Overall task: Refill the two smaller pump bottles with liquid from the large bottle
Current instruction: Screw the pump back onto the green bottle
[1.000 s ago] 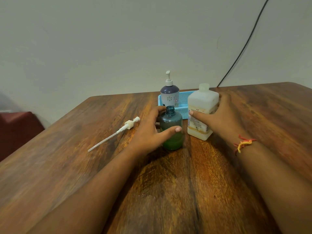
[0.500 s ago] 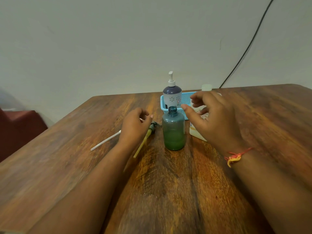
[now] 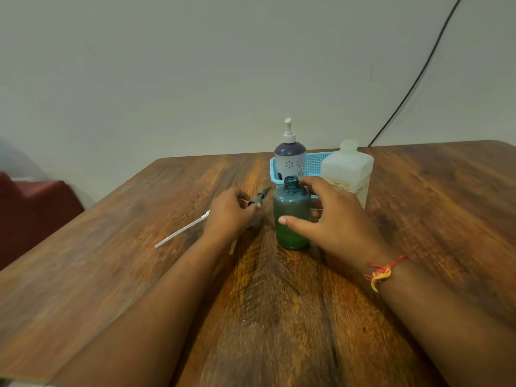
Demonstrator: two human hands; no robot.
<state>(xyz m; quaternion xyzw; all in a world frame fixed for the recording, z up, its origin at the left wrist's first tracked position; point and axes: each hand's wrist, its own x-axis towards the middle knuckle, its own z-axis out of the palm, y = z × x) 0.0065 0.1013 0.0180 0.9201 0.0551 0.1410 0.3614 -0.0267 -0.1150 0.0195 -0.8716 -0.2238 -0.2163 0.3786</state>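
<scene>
A small green bottle point(image 3: 290, 210) stands open-necked in the middle of the wooden table point(image 3: 279, 317), partly filled with green liquid. My right hand point(image 3: 332, 219) grips its body, thumb in front and fingers behind. My left hand point(image 3: 231, 212) holds the bottle's dark green pump point(image 3: 258, 198) just left of the bottle, with its tube sticking out below the hand. The large white bottle point(image 3: 347, 170) stands capped behind my right hand. A purple pump bottle point(image 3: 289, 157) with a white pump stands in the blue basket point(image 3: 315, 163).
A loose white pump with a long tube point(image 3: 181, 230) lies on the table left of my left hand. A dark red seat point(image 3: 30, 210) is beyond the table's left edge. A black cable point(image 3: 413, 79) runs down the wall at the right.
My right hand left the large bottle and came down round the green bottle. My left hand let go of the green bottle, picked up the green pump and lifted it slightly towards the neck.
</scene>
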